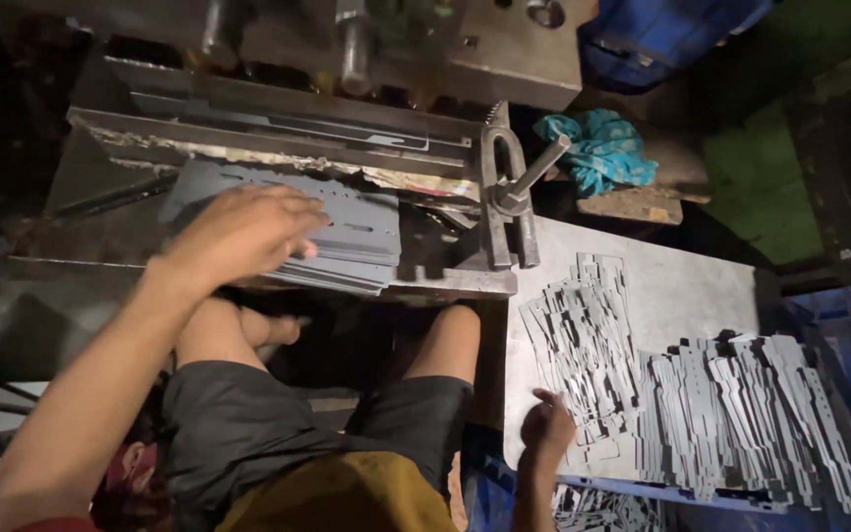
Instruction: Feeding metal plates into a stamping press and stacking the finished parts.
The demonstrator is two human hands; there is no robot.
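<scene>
Head view: our left hand point(238, 232) rests flat, gripping nothing, on a stack of grey punched plates point(347, 232) at the press bed point(278, 118). Our right hand point(547, 426) curls loosely, fingertips touching cut strips point(583, 355) on the bench point(682, 286). We judge sharp edges could cut fingers, or the stack slide.

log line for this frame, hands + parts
left hand: on flat grey blanks stack | right hand: on cut metal pieces on steel table
</scene>
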